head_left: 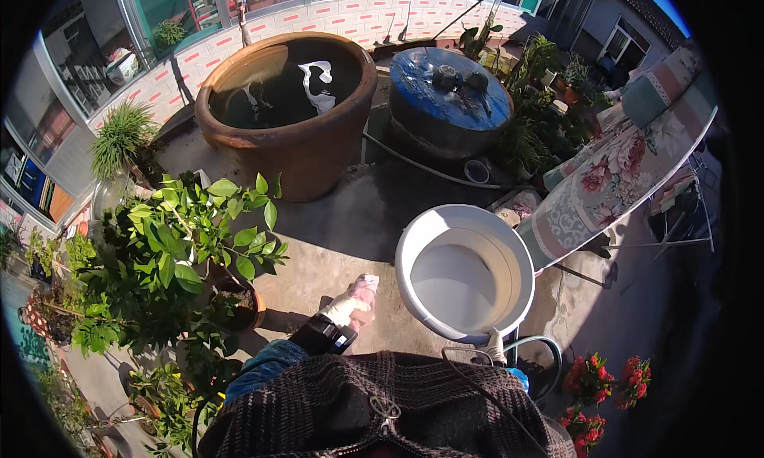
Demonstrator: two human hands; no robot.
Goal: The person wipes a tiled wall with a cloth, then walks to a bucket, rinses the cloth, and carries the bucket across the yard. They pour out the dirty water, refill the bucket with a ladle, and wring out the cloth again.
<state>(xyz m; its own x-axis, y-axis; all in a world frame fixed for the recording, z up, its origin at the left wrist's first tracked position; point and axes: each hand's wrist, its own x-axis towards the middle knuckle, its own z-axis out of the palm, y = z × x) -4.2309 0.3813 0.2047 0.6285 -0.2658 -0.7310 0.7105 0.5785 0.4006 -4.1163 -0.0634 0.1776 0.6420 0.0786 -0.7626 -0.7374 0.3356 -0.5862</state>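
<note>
My left hand (341,310), low in the centre, is closed around a folded pink cloth (364,294). To its right is a large white plastic tub (409,279), seen from above, with greyish, cloudy contents at its bottom. My right hand (494,346) grips the tub's near rim, with the fingers partly out of sight beyond it. Both hands look pale, perhaps gloved. A black device is strapped at my left wrist.
A big clay pot of dark water (298,153) and a blue-topped round container (447,94) stand ahead. Leafy potted plants (179,237) crowd the left. Floral fabric (597,183) hangs on the right, above red flowers (588,377). A hose (558,350) curves beside the tub.
</note>
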